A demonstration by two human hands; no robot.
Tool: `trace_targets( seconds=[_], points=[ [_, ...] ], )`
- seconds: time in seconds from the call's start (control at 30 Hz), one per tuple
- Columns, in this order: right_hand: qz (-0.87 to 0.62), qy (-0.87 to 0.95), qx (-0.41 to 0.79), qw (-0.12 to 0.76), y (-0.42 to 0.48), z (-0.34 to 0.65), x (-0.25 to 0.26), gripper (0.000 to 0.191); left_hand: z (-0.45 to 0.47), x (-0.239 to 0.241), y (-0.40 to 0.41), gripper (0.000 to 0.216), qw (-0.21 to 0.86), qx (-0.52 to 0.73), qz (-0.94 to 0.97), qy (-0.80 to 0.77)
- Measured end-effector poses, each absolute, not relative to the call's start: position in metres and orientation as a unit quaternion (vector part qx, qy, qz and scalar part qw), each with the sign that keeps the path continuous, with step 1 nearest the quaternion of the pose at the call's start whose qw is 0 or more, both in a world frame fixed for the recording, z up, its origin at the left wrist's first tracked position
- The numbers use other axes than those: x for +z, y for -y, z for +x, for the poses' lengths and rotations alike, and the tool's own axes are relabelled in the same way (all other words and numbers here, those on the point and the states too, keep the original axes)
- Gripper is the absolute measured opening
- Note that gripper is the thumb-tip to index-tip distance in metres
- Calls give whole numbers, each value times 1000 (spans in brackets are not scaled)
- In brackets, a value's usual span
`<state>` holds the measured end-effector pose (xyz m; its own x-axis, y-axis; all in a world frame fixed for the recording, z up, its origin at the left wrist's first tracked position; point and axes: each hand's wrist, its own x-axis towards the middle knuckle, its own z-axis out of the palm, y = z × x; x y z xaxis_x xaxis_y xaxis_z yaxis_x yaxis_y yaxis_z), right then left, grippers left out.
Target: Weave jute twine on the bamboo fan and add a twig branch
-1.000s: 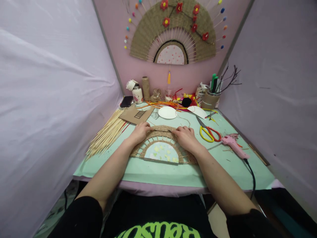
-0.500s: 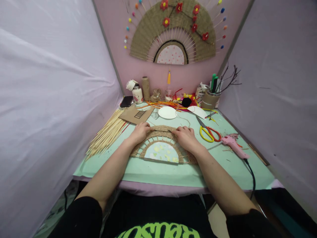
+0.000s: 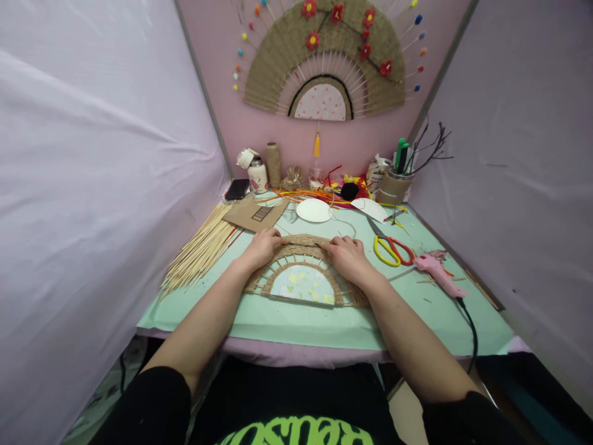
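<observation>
A half-round fan (image 3: 303, 252) woven of brown twine over thin sticks lies flat on the table, with a pale blue flowered half-disc (image 3: 303, 284) at its base. Across its upper woven band runs a thin dark twig (image 3: 303, 245). My left hand (image 3: 263, 248) has its fingertips closed at the twig's left end, pressing it on the twine. At the other end, the bent fingers of my right hand (image 3: 348, 254) grip the twig against the band. My palms and wrists cover the fan's outer sides.
Bamboo sticks (image 3: 201, 247) and a cardboard piece (image 3: 254, 213) lie left. White paper ovals (image 3: 314, 211) are behind the fan. Scissors (image 3: 389, 247) and a corded pink glue gun (image 3: 438, 275) rest right. A bottle (image 3: 257, 175) and a pot of branches (image 3: 393, 186) stand at the back.
Both hands keep the same place on the fan and twig. The whole view has shifted very slightly.
</observation>
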<state>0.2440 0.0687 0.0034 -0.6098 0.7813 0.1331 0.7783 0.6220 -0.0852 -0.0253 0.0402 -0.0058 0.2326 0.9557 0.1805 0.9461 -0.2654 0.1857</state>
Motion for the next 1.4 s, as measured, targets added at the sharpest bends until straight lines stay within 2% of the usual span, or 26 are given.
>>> trace_targets(
  seconds=[0.23,0.47,0.73,1.0,1.17,1.4],
  points=[
    [-441,895,6,67,-68,244,5,39,-26,-8,-40,43,26,152,783,-603],
    [-450,888,6,95,-69,244,3,43,-25,-5,-38,43,29,161,776,-609],
    [-472,873,-1,122,-68,257,17,37,-19,4,-34,43,12,177,775,-607],
    [-506,854,-20,116,-46,299,32,35,15,41,-32,33,-2,89,820,-566],
    [-522,846,-17,107,-36,320,24,34,36,37,-40,30,-20,18,836,-548],
    [-510,856,-16,87,-32,316,12,36,45,27,-40,31,-39,-13,845,-533]
  ],
)
